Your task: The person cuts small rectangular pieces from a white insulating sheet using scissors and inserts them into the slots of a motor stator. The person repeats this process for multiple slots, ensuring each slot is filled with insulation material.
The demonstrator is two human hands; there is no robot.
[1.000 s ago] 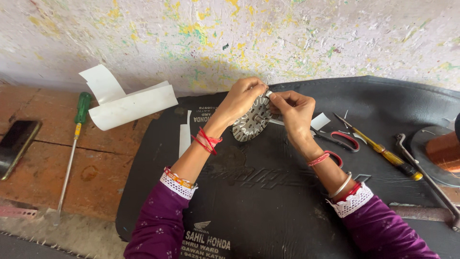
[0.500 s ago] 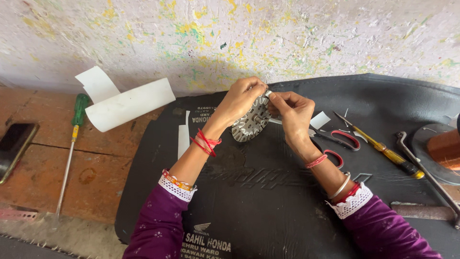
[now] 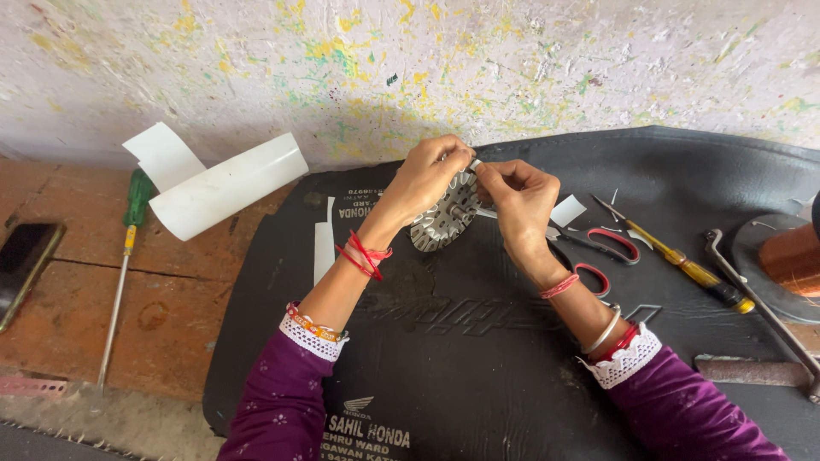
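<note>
holding a round slotted metal core (image 3: 444,218) up off the black mat (image 3: 478,341), both hands on it at roughly mat centre, toward 12 o'clock. left hand (image 3: 424,179) curled over the core's top edge, fingers closed on the rim. right hand (image 3: 519,201) pinched shut on a thin white strip (image 3: 485,212) that sits against the core's 3 o'clock side; thumb and forefinger meet near the left fingertips at the top of the core. core is tilted, face toward the camera, slots visible around the rim.

surroundings: red-handled scissors (image 3: 602,248) lying on the mat just at 3 o'clock of the right wrist. small white paper piece (image 3: 567,210) beside them. yellow-handled screwdriver (image 3: 683,265) further toward 3 o'clock, then a metal bar tool (image 3: 760,307). copper wire spool (image 3: 794,256) at the far 3 o'clock edge, partly cut off. roll of white sheet (image 3: 226,183) at 10 o'clock against the paint-flecked wall (image 3: 427,60). green-handled screwdriver (image 3: 124,256) on the brick floor (image 3: 77,316) at 9 o'clock, dark phone (image 3: 21,265) at the far 9 o'clock edge. narrow white strips (image 3: 325,243) on the mat's 9 o'clock side.
</note>
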